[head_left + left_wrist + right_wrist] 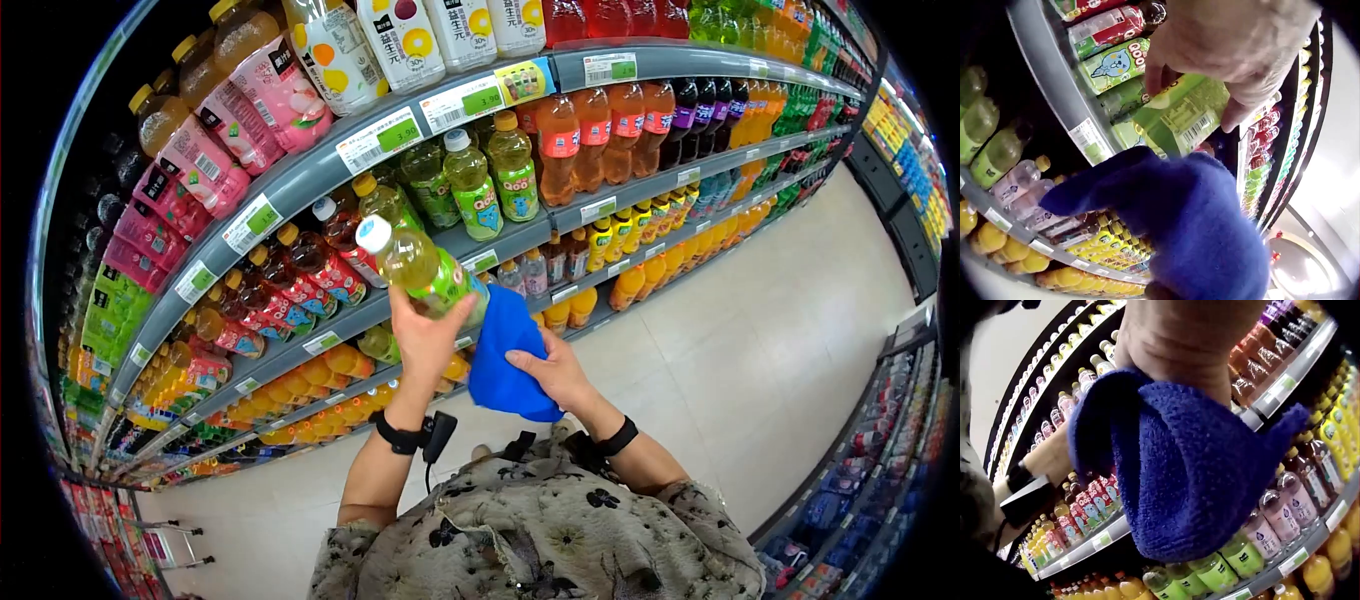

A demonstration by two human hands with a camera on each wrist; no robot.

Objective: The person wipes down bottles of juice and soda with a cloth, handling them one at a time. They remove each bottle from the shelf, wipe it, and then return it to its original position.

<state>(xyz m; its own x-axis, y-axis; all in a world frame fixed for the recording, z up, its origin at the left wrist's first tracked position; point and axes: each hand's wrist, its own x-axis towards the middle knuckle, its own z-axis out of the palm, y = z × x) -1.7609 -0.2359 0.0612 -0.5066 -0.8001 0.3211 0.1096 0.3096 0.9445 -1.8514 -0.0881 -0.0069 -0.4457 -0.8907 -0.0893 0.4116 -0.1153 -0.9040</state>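
Note:
In the head view my left hand (425, 338) grips a juice bottle (408, 262) with a green Qoo-style label, pale yellow-green contents and a white cap. The bottle is tilted, its cap toward the upper left. My right hand (553, 375) holds a blue cloth (512, 360) at the bottle's lower end, thumb on top of the fabric. The left wrist view shows the label's barcode side of the bottle (1188, 122) under my left fingers, with the cloth (1191, 212) covering its base. Folds of the cloth (1179, 469) hide most of my right fingers in the right wrist view.
Behind the hands runs a curved drinks shelf (590, 210) with price tags. Matching green-label bottles (470, 185) stand on it, beside red-label bottles (325, 265). Orange juice bottles (300, 380) fill the lower tier. A tiled floor (700, 300) and another stocked shelf (860, 470) are at the right.

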